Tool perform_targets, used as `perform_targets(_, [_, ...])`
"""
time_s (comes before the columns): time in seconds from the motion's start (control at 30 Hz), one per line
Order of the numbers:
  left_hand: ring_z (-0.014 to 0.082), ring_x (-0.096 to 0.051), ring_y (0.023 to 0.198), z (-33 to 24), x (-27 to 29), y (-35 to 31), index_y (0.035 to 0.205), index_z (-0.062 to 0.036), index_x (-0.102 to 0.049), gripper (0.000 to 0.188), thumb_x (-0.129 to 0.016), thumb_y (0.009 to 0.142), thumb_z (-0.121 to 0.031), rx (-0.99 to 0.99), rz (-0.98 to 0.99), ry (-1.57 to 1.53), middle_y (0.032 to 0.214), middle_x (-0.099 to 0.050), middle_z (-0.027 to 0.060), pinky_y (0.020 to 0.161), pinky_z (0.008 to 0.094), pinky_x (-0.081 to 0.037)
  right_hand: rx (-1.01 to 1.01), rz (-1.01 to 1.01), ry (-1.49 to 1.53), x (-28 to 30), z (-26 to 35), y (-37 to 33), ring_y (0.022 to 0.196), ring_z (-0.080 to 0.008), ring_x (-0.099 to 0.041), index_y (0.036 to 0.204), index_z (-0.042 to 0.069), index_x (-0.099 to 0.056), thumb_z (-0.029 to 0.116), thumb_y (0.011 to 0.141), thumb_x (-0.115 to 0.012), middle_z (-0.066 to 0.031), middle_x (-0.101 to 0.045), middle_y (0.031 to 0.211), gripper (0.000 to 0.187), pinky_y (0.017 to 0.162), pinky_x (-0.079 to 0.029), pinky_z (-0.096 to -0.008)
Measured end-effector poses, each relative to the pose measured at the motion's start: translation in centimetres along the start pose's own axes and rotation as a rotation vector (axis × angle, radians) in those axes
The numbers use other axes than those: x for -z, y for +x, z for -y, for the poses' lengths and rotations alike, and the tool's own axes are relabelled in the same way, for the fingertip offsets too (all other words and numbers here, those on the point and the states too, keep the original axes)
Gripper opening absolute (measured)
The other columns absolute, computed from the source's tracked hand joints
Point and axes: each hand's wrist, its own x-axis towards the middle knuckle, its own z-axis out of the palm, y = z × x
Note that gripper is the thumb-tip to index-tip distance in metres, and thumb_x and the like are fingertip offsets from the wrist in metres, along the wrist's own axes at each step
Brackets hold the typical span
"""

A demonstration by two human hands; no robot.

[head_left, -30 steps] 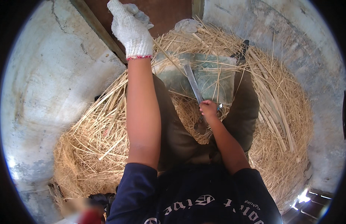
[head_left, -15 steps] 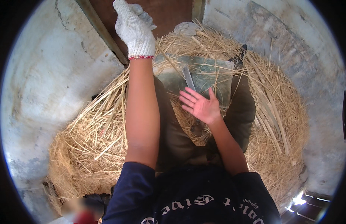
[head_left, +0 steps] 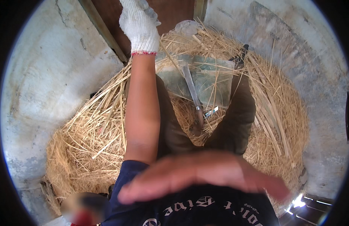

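Note:
My left hand (head_left: 140, 28) wears a white knitted glove with a red cuff. It reaches out to the top edge, where its fingers are mostly cut off; whether it holds anything does not show. Bare and blurred, my right hand (head_left: 197, 173) passes close in front of my chest, fingers stretched out and nothing seen in it. Between my legs lies a knife (head_left: 191, 87) with a long grey blade and a brown handle. Its blade rests over a worn greenish sheet (head_left: 214, 83) scattered with straw-like strips. A small blue and white object (head_left: 211, 111) lies beside the handle.
Thin straw-coloured strips and shavings (head_left: 87, 139) cover the floor around me. Longer split strips (head_left: 270, 109) lie at the right. Pale stained walls (head_left: 61, 67) stand left and right, with a brown door-like panel (head_left: 174, 15) ahead. A dark object (head_left: 240, 56) sits by the sheet's far right corner.
My right hand has come back from above the knife toward my chest, baring the knife's handle and the small blue and white object. My gloved left hand has shifted slightly up and right.

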Motion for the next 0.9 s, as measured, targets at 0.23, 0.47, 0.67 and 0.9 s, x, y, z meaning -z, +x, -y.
perform_targets(0.23, [0.0095,-0.038,0.043,0.3,1.5,-0.5,0.071,-0.0186,-0.052,0.055,-0.054,0.101,-0.065,-0.112,0.133,-0.012,0.054,-0.04,-0.0057,0.04,0.0275,-0.029,0.115,0.244,-0.301,-4.2,0.0,3.7,0.146,-0.0479,-0.028,0.156,-0.009,-0.02,0.088,0.08,-0.04,-0.0357,-0.024,0.158,0.124,0.115,-0.03,-0.0596])
perform_targets(0.47, [0.0094,-0.035,0.041,0.7,0.8,-1.3,0.069,-0.0194,-0.049,0.055,-0.055,0.1,-0.064,-0.009,0.058,-0.039,0.053,-0.037,-0.0059,0.039,0.0281,-0.026,0.109,0.253,-0.295,-5.0,-0.3,4.9,0.141,-0.0465,-0.034,0.152,-0.009,-0.026,0.079,0.084,-0.042,-0.0353,-0.03,0.153,0.113,0.111,-0.034,-0.0573])
perform_targets(0.67, [0.0146,-0.043,0.048,0.1,0.8,-0.8,0.076,-0.0113,-0.052,0.059,-0.052,0.1,-0.065,0.035,0.04,0.054,0.058,-0.045,0.0009,0.046,0.0328,-0.035,0.111,0.259,-0.262,-4.9,-0.7,5.3,0.136,-0.0453,-0.039,0.148,-0.009,-0.031,0.072,0.087,-0.044,-0.0349,-0.035,0.148,0.103,0.108,-0.038,-0.0555])
perform_targets(0.9, [0.0068,-0.033,0.042,0.0,0.2,-1.0,0.064,-0.0224,-0.042,0.054,-0.053,0.105,-0.056,0.105,0.079,-0.029,0.054,-0.036,-0.0079,0.04,0.0265,-0.023,0.091,0.248,-0.206,-5.2,-1.2,4.7,0.13,-0.0439,-0.045,0.144,-0.01,-0.036,0.063,0.09,-0.046,-0.0345,-0.041,0.143,0.092,0.104,-0.042,-0.0532])
